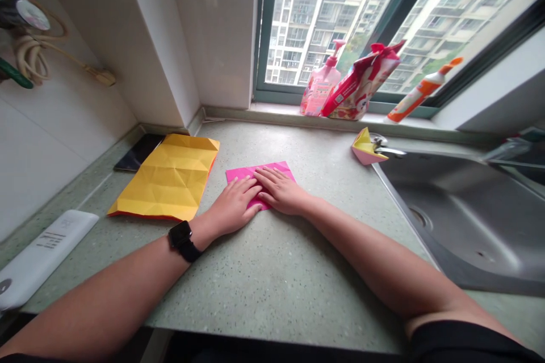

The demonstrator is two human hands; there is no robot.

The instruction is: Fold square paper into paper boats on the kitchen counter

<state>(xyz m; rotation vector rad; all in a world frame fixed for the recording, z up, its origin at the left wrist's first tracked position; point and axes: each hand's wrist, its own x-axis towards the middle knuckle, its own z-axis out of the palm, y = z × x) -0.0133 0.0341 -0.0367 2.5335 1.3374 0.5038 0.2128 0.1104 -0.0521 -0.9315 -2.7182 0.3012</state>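
Note:
A folded piece of pink paper point(281, 168) lies flat on the speckled green countertop point(272, 289). My left hand point(234, 202) rests on its left part, palm down with the fingers stretched out. From the right, my right hand point(281, 190) lies flat across the paper, its fingertips close to those of the left. Neither hand grips anything; both cover much of the paper's middle and lower part. Left of my hands is a creased yellow paper sheet point(170, 176) with a reddish underside. A black watch point(185, 241) is on my left wrist.
A dark flat panel point(138, 152) lies partly under the yellow sheet, and a white power strip-like device point(49, 252) is at the left edge. A folded paper boat point(367, 148) stands by the faucet point(389, 151) and steel sink point(477, 215). Bottles and a red bag point(357, 88) line the windowsill.

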